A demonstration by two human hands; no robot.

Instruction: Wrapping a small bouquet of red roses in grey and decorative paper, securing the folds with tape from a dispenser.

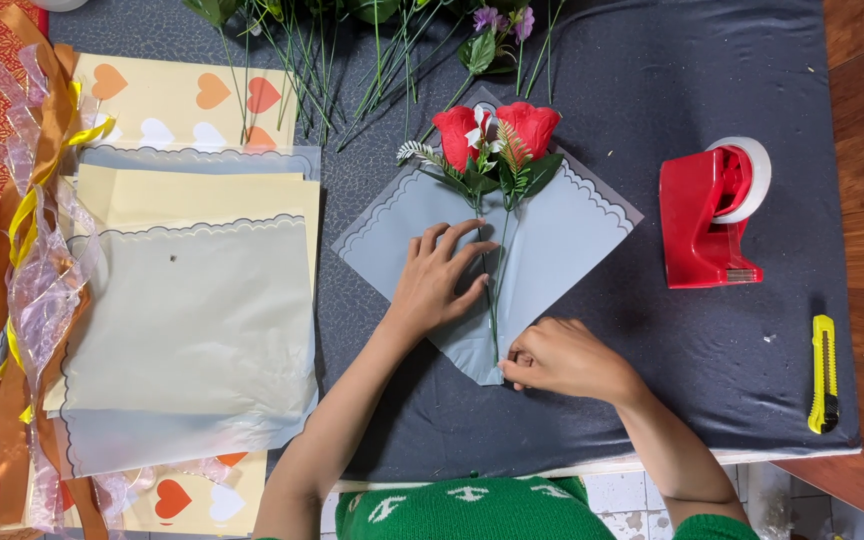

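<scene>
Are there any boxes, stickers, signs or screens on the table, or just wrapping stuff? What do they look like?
No boxes, signs or screens in view.
Tape dispenser: right of the flowers, red, chunky, with a white roll; any sticker on it is too small to tell.
Wrapping sheets: stacked at the left, cream and grey, scalloped edges.
Heart-print paper: top left under the stack, pale yellow with orange, red and white hearts.

Two red artificial roses [497,130] with green leaves and thin stems, laid side by side, blooms away from the person, on a grey scallop-edged wrapping sheet [562,245] turned cornerwise, flat on the dark counter [652,80].
</scene>
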